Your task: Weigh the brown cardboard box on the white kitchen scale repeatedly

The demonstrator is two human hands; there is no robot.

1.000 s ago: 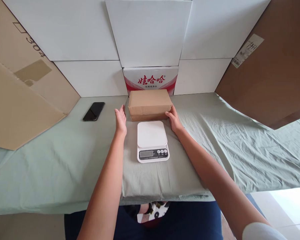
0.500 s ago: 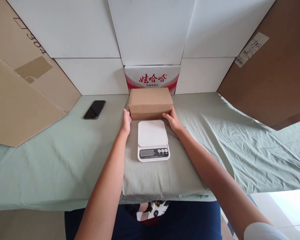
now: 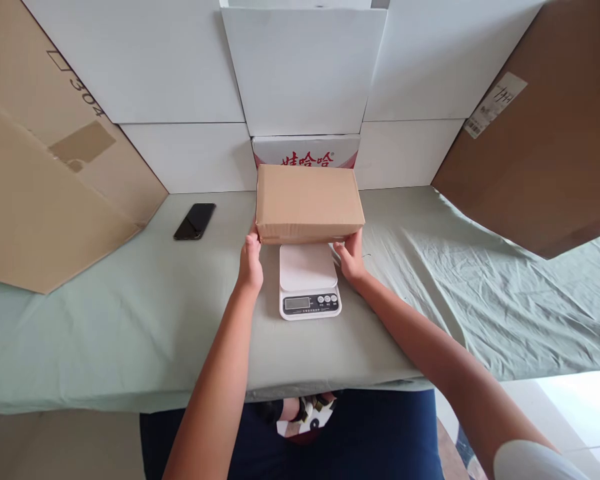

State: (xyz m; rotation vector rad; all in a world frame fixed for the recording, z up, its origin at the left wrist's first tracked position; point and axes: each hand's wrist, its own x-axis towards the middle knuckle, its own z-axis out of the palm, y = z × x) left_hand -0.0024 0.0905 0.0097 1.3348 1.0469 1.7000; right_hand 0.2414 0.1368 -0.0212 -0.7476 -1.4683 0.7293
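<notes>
A closed brown cardboard box [image 3: 307, 197] is held between my two hands, raised over the table behind a white digital scale. My left hand [image 3: 251, 263] grips its left side near the lower front corner, thumb pointing up. At the lower right front corner, my right hand [image 3: 351, 255] holds it, with the thumb at the front and the other fingers partly hidden. The white kitchen scale [image 3: 309, 268] lies flat just in front of the box, its far edge covered by it. Its small display looks blank.
A black phone [image 3: 195, 221] lies at the left on the green tablecloth [image 3: 130, 320]. White boxes [image 3: 305, 73] form a wall at the back, one with red lettering. Large cardboard sheets stand at left [image 3: 55, 200] and right [image 3: 540, 133].
Both hands have lifted the cardboard box up and slightly toward me. It now overlaps the scale's far edge and more of the red lettering. The view has shifted a little.
</notes>
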